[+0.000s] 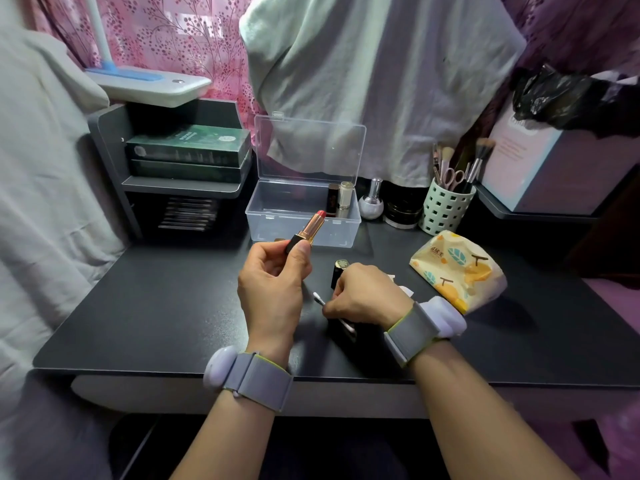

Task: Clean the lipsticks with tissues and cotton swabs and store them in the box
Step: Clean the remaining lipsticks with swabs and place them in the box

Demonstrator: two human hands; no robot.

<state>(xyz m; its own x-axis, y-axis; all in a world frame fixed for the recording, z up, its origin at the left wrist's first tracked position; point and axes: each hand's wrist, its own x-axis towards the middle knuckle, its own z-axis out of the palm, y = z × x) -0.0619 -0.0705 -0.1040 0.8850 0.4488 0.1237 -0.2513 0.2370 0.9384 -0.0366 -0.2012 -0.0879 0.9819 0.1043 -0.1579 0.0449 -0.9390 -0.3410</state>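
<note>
My left hand (pixel 273 282) grips an uncapped lipstick (pixel 310 227) with a gold tube and a red tip, held tilted above the dark table. My right hand (pixel 363 294) pinches a white cotton swab (pixel 319 299) just right of it, low over the table. A black lipstick cap (pixel 338 270) stands behind my right hand. A clear plastic box (pixel 301 226) with its lid up stands at the back; two capped lipsticks (pixel 340 199) lie in its right end. A patterned tissue pack (pixel 457 268) lies to the right, and a white tissue (pixel 403 289) peeks out beside my right hand.
A grey shelf (pixel 180 188) with green boxes stands at the back left. A silver bottle (pixel 371 200), a black jar (pixel 403 211) and a green holder of brushes (pixel 446 206) line the back right. The table's front edge (pixel 173 372) runs just before my wrists.
</note>
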